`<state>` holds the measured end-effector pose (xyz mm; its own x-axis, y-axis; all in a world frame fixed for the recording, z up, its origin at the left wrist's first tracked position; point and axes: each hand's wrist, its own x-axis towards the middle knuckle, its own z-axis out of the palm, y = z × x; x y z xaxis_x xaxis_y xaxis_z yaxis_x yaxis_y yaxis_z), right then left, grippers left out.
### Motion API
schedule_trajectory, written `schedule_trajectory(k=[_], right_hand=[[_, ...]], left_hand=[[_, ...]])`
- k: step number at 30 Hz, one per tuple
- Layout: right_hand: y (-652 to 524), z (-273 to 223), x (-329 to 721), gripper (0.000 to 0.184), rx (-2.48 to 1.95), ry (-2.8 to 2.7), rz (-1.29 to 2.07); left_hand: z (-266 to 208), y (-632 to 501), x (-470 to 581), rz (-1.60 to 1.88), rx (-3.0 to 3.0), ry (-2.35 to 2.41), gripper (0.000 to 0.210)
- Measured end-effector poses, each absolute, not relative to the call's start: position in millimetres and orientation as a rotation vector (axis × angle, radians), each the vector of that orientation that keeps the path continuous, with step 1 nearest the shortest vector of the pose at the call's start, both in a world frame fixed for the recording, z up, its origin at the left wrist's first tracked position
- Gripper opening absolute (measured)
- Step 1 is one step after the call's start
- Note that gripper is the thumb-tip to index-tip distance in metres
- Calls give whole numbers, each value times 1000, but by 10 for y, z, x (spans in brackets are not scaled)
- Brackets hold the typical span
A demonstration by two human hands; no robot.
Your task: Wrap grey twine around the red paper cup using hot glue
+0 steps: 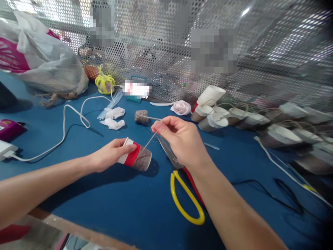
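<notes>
My left hand (114,154) is closed around a paper cup (128,159), which lies tilted above the blue table. Red tape circles its middle, and grey-brown yarn is wound over the end away from my hand. From that winding a taut strand of yarn (149,140) rises to my right hand (179,139), pinched between thumb and forefinger. The strand runs on to a small ball of grey yarn (141,117) behind. Beneath my right hand and forearm lie scissors (187,198) with yellow and red handles, partly hidden.
Several yarn-wrapped cups (215,119) stand at the back right by a perforated metal screen (161,41). A white cable (63,128) crosses the left side. Crumpled white scraps (113,118), a pink ribbon roll (181,107), a yellow crown-shaped item (104,84) and a plastic bag (54,59) sit farther back.
</notes>
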<state>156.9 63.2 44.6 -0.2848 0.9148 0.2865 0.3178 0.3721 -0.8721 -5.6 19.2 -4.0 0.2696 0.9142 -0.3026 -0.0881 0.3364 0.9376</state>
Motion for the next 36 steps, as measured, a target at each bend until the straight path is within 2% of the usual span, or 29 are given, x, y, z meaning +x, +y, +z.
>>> schedule_trajectory(k=[8,36], right_hand=[[687,389,1544,23,-1159,-1940,748],[719,238,1513,25,-1255,-2103,869]], left_hand=[[-2,100,-46,772,1206,972,25],[12,11,-97,779,1521,981,27]])
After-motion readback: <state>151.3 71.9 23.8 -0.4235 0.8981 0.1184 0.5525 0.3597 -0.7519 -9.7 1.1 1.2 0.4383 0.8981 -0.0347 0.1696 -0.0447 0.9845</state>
